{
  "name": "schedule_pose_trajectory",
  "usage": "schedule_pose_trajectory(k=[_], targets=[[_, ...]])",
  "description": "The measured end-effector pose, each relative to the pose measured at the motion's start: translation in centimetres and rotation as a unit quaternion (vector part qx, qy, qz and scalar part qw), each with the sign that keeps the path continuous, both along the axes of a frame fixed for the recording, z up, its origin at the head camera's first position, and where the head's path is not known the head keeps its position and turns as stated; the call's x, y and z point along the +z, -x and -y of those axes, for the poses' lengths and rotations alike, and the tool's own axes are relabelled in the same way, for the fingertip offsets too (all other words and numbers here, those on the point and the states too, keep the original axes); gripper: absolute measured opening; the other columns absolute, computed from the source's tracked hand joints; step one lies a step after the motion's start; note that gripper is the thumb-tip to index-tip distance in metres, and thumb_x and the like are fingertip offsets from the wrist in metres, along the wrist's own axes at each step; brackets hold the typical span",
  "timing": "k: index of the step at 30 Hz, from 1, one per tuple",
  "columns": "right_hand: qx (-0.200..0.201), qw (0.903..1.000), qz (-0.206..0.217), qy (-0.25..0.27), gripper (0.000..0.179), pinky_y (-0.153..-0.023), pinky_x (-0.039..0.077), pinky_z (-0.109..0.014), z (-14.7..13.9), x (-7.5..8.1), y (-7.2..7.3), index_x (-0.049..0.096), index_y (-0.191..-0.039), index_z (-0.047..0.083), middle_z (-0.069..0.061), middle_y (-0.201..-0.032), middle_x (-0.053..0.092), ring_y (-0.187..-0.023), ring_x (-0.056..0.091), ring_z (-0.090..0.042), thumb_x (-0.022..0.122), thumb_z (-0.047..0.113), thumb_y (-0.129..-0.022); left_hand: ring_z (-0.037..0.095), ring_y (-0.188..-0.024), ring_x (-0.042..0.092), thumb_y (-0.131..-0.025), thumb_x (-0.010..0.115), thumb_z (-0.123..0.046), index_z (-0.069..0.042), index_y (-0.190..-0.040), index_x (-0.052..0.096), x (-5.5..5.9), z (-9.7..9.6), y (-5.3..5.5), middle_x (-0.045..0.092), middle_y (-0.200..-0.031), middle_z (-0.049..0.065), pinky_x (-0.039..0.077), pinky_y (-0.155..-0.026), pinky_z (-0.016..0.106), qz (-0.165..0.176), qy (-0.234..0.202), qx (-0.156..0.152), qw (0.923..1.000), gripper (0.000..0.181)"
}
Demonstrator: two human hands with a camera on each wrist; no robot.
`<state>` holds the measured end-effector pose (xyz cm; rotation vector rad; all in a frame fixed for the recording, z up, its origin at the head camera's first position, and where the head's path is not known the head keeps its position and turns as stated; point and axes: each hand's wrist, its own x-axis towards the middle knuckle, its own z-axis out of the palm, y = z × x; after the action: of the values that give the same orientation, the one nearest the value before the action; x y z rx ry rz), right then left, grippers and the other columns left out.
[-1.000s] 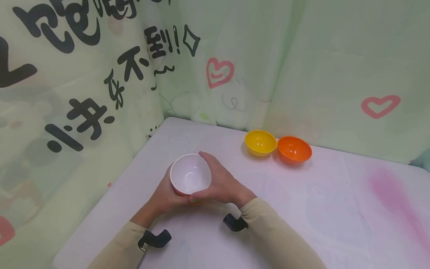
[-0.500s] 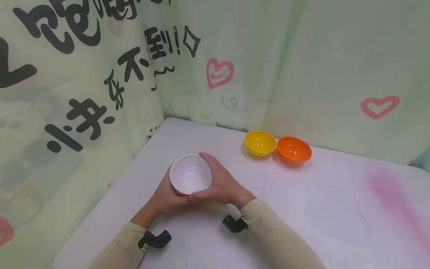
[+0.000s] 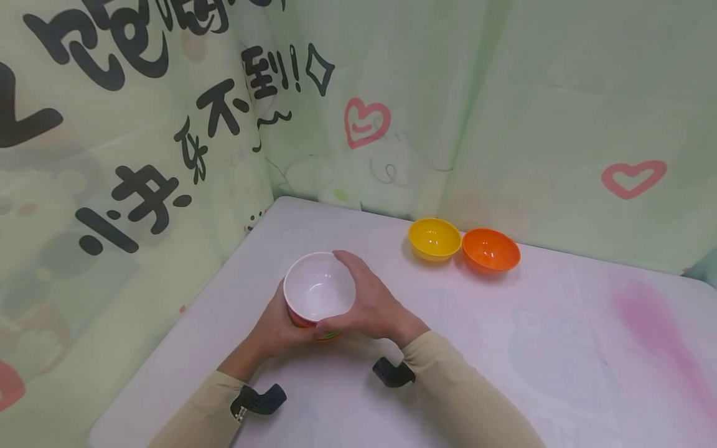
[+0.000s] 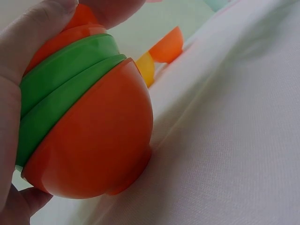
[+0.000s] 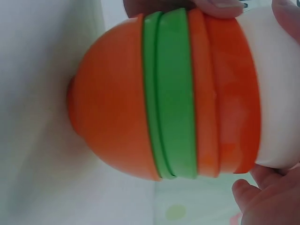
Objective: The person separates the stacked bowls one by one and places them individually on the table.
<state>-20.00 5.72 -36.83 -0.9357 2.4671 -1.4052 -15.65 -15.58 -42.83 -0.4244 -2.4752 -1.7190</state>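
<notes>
A stack of nested bowls stands on the table, with an orange bowl (image 4: 108,136) at the bottom. Above it come green bowls (image 5: 176,93), then orange ones (image 5: 236,93). Topmost is a white bowl (image 3: 319,287), its inside facing up in the head view. My left hand (image 3: 277,326) grips the stack from the left, around the green and orange layers. My right hand (image 3: 372,305) holds the white bowl from the right, its thumb near the front rim and its fingers at the far side. The white bowl's outer wall (image 5: 279,93) shows well above the orange rim.
Farther back, a yellow bowl (image 3: 434,239) and another orange bowl (image 3: 491,250) stand side by side near the table's rear edge. Patterned curtains (image 3: 532,124) hang along the back and left of the white table (image 3: 504,348).
Over the last half second, the white bowl has risen slightly with my right hand. A little more orange shows below its rim. The left hand and the bowls at the back stay put.
</notes>
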Motion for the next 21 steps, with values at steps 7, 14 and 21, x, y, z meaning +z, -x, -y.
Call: schedule_pose_trajectory(k=[7, 14, 21], targets=[[-0.011, 0.9997, -0.001, 0.023, 0.107, -0.092, 0.054, -0.041, -0.4, 0.9, 0.0, 0.032, -0.153, 0.016, 0.002, -0.148, 0.042, -0.123, 0.049, -0.021, 0.090, 0.040, -0.067, 0.030, -0.128, 0.045, -0.074, 0.089, -0.025, -0.014, -0.151, 0.025, 0.1, 0.0, 0.0, 0.044, -0.144, 0.007, 0.053, -0.093, 0.039, -0.004, -0.006, -0.014, 0.9999, 0.101], [-0.028, 0.9989, -0.005, 0.037, 0.108, -0.093, 0.053, -0.043, -1.4, 1.7, 0.3, 0.032, -0.154, 0.015, -0.001, -0.147, 0.043, -0.123, 0.049, -0.023, 0.091, 0.037, -0.067, 0.026, -0.127, 0.047, -0.073, 0.090, -0.027, -0.017, -0.153, 0.024, 0.2, -0.1, -0.1, 0.046, -0.144, 0.002, 0.055, -0.091, 0.034, -0.010, 0.000, -0.011, 0.9999, 0.103], [-0.056, 0.9977, -0.014, 0.036, 0.108, -0.093, 0.053, -0.047, -2.8, 2.5, 0.5, 0.032, -0.154, 0.015, -0.004, -0.149, 0.042, -0.124, 0.049, -0.027, 0.092, 0.034, -0.066, 0.024, -0.123, 0.050, -0.072, 0.090, -0.026, -0.018, -0.150, 0.027, 0.3, -0.2, -0.3, 0.050, -0.139, 0.000, 0.055, -0.091, 0.034, -0.007, -0.011, -0.010, 0.9999, 0.100]])
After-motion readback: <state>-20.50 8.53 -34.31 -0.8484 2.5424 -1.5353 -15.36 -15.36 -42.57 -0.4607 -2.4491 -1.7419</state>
